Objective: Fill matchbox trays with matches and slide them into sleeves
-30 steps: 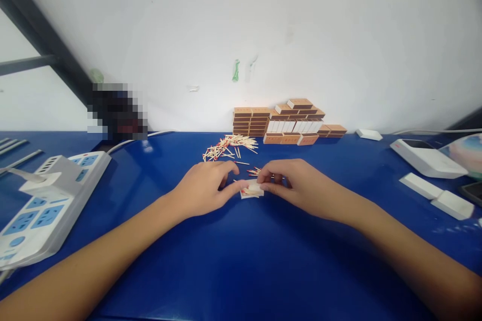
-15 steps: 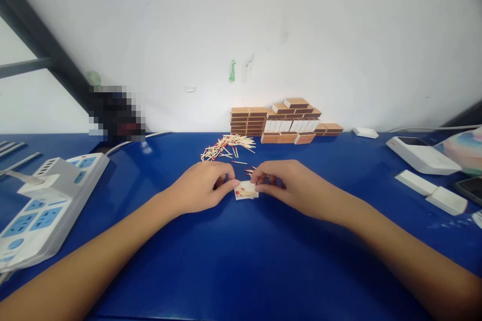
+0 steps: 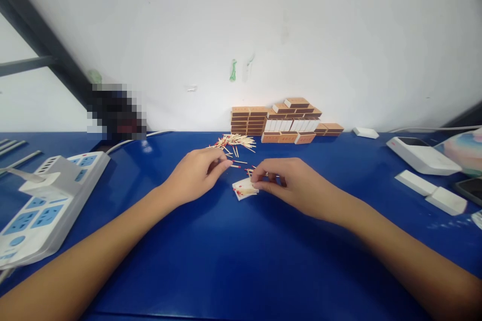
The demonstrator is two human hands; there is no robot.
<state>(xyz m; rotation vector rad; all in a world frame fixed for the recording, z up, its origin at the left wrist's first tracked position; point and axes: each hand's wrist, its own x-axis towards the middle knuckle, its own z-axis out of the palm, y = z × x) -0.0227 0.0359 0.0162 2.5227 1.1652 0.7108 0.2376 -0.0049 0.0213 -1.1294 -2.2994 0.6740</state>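
Observation:
A small white matchbox tray (image 3: 237, 192) with several red-tipped matches in it lies tilted slightly on the blue table. My right hand (image 3: 276, 175) is closed at the tray's right end, its thumb and fingers covering that corner. My left hand (image 3: 201, 173) is off the tray, up and to the left, with thumb and forefinger pinched. A match (image 3: 235, 166) sticks out at its fingertips, red head pointing right. Beyond the left hand lies a loose heap of matches (image 3: 239, 143). A few more loose matches (image 3: 248, 171) lie between the heap and the tray, partly behind the right fingers.
Closed matchboxes (image 3: 248, 123) are stacked against the white wall at the back. A white power strip (image 3: 68, 210) with a plugged-in adapter stands at the left. At the right are a white device (image 3: 422, 155) and white blocks (image 3: 431, 191) on the blue table (image 3: 241, 261).
My left hand has let go of the tray and moved up and left, where a match now shows at its fingertips. The tray has turned slightly; my right hand stays at it.

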